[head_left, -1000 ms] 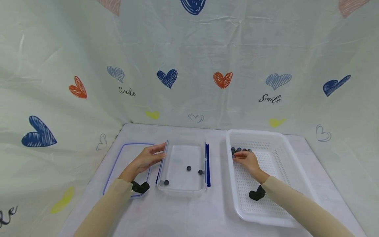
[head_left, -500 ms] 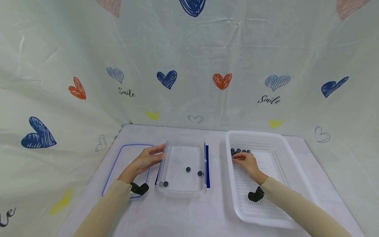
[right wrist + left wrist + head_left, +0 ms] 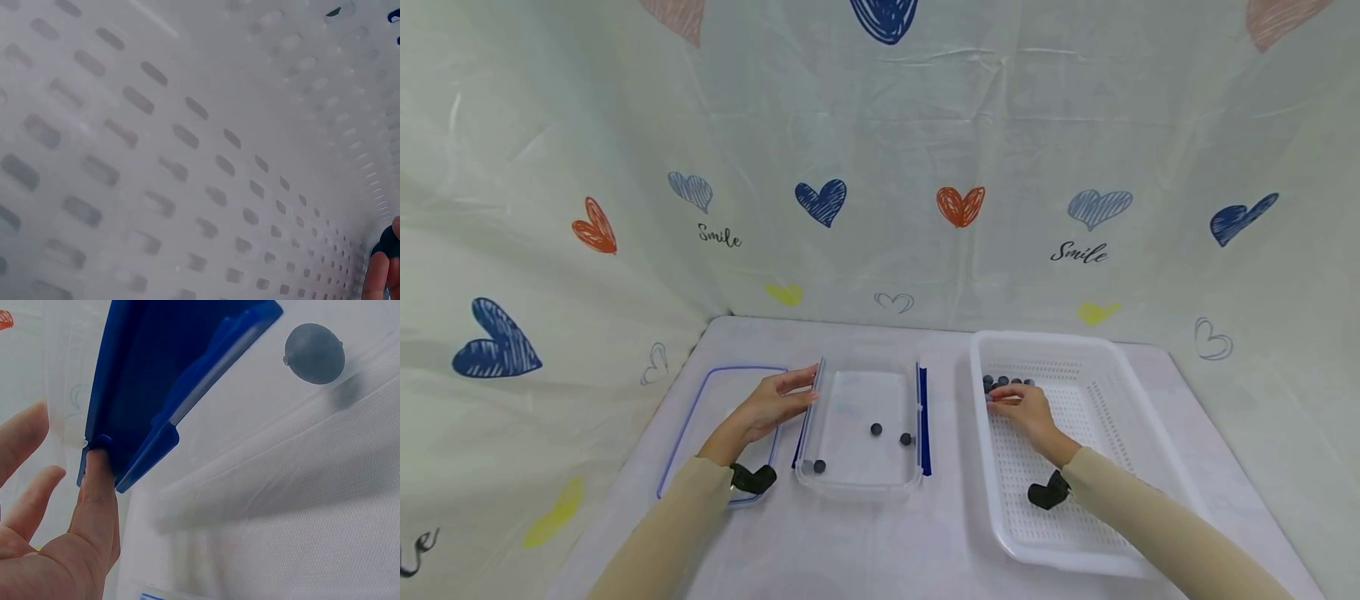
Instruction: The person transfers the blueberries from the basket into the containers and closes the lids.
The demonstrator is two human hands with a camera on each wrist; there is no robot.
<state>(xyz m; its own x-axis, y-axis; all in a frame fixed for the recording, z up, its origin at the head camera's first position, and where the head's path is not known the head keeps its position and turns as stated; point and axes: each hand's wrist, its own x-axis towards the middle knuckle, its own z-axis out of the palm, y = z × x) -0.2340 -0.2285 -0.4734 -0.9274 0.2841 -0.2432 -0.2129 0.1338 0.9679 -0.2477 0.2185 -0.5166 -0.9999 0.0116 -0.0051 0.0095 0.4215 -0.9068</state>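
Note:
A clear plastic box (image 3: 865,492) with blue side flaps (image 3: 926,421) stands mid-table with 3 dark grey balls in it, one of them a ball (image 3: 876,429) near its middle. My left hand (image 3: 767,404) rests its fairly straight fingers on the box's left side. In the left wrist view, a fingertip touches the blue flap (image 3: 156,369), and a ball (image 3: 315,355) with small knobs shows through the wall. Inside a white perforated basket (image 3: 1097,425), my right hand (image 3: 1026,410) pinches a dark ball (image 3: 389,240) at the left wall, partly hidden by the fingers.
Several more dark balls (image 3: 1003,381) lie along the basket's far left corner. A clear lid (image 3: 722,417) with a blue rim lies left of the box, partly under my left arm. A patterned sheet (image 3: 887,250) hangs behind the white-covered table (image 3: 925,542).
The view has shifted very slightly. Both hands stay nearly where they were, the left at the box's side and the right among the balls in the basket.

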